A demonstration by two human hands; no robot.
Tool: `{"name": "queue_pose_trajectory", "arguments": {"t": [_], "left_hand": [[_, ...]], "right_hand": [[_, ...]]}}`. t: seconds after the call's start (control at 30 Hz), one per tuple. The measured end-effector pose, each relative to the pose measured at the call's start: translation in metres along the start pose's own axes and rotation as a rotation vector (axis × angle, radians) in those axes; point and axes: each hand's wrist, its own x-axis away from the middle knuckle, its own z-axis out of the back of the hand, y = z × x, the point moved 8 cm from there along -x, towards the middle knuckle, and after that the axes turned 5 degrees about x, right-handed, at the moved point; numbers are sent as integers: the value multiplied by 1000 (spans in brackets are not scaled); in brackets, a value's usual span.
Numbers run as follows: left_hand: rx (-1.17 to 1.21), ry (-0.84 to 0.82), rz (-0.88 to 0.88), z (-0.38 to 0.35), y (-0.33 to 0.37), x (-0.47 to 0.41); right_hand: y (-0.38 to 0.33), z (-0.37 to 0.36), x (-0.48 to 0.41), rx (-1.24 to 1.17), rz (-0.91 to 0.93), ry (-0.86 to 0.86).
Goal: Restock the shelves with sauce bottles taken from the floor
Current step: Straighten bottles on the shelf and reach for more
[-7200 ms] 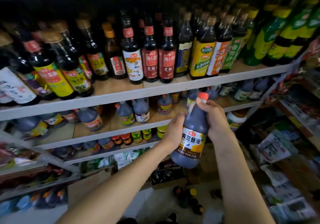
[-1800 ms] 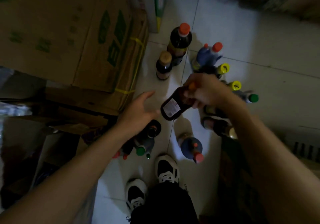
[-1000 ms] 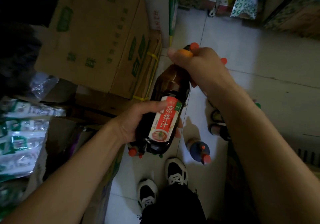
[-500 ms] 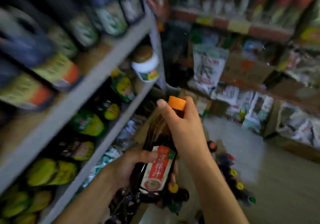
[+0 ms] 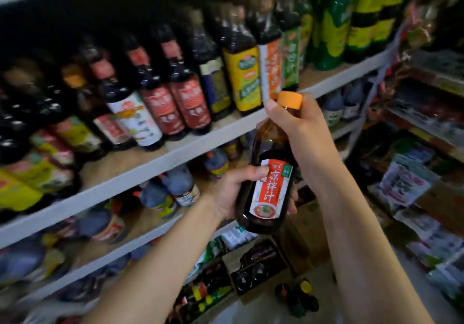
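I hold a brown sauce bottle (image 5: 270,173) with an orange cap and a red-and-white label upright in front of the shelves. My left hand (image 5: 233,193) grips its lower body, thumb across the label's top. My right hand (image 5: 298,128) grips its neck just under the cap. The cap reaches the front edge of the upper shelf (image 5: 175,155), which carries a row of dark sauce bottles (image 5: 175,93). One of them, a bottle with a matching orange label (image 5: 271,70), stands right behind the cap. Several bottles on the floor (image 5: 298,296) show at the bottom.
A lower shelf (image 5: 140,226) holds squat blue-grey bottles (image 5: 175,185). Tall green bottles (image 5: 351,17) stand at the upper shelf's right end. Racks with packaged goods (image 5: 406,185) line the right side. An open box of bottles (image 5: 253,271) sits under the shelves.
My view has swung up from the floor to face the shelves. The bottle, held by both hands as before, has risen to the upper shelf's edge.
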Motion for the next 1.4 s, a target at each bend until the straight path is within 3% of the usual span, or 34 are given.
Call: {"name": "queue_pose_trajectory", "arguments": {"t": [0.37, 0.5, 1.03, 1.13, 1.27, 1.33, 1.4], "left_hand": [[45, 282, -235, 46, 33, 233], [61, 252, -314, 40, 42, 288], [28, 184, -384, 25, 41, 355], [-103, 283, -423, 31, 52, 361], [-609, 675, -572, 46, 94, 379], [-819, 732, -545, 47, 110, 375], [-877, 764, -511, 55, 123, 365]], "right_hand": [[-74, -206, 99, 32, 10, -108], [-105, -254, 134, 51, 23, -173], [-133, -295, 185, 104, 22, -191], [-135, -292, 182, 75, 56, -180], [-153, -287, 171, 146, 282, -149], [-157, -291, 162, 196, 337, -201], [-155, -291, 147, 202, 333, -241]]}}
